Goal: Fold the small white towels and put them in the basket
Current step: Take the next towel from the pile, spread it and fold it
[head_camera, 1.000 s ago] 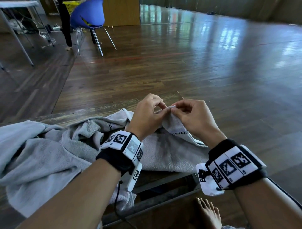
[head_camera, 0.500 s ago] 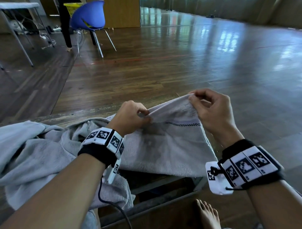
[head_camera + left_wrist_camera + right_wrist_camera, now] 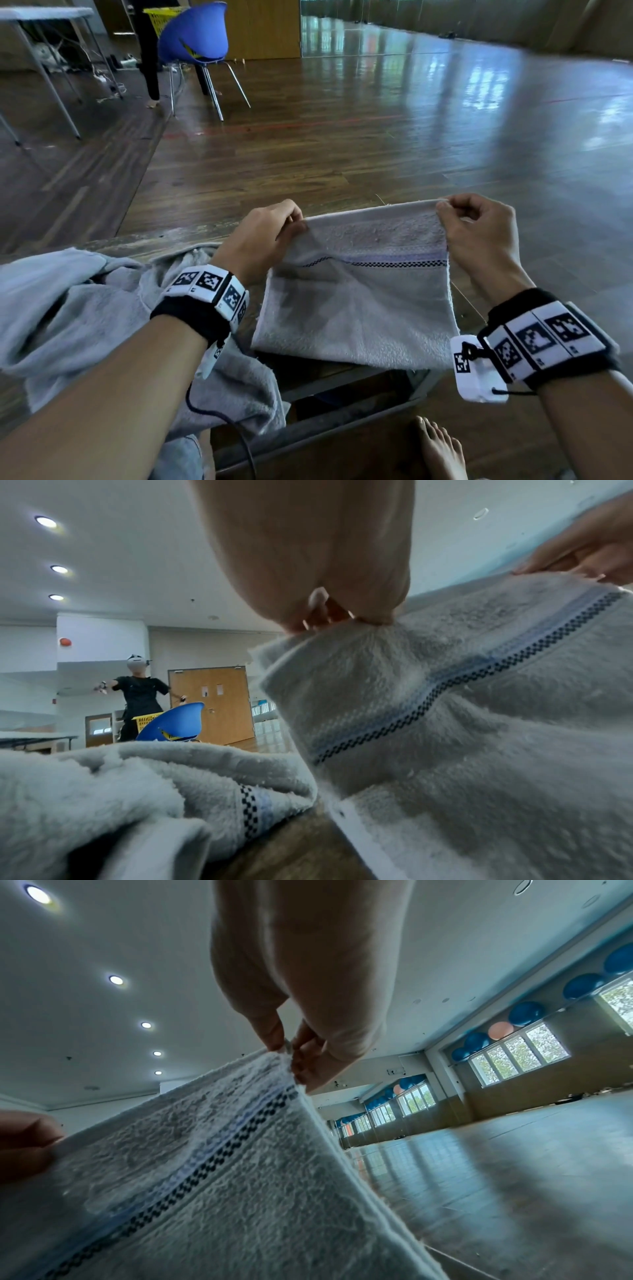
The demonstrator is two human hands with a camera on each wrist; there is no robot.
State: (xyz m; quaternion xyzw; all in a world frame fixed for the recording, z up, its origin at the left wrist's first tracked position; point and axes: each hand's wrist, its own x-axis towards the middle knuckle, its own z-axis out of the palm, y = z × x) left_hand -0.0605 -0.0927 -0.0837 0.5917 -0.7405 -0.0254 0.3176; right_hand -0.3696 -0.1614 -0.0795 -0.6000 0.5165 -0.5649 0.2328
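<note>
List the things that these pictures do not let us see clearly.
- Lower part of the held towel: head view, it hangs over the table edge.
- Left hand fingertips: left wrist view, the palm mostly covers them.
- Yellow basket: head view, mostly hidden behind the blue chair.

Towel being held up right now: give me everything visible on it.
The held towel is small, off-white terry with a pale blue band and a dark checkered stripe near its top. It is stretched flat by its upper edge: the left hand pinches one top corner, the right hand the other. Its lower part drapes over the wooden ledge, beside the crumpled towel pile.
</note>
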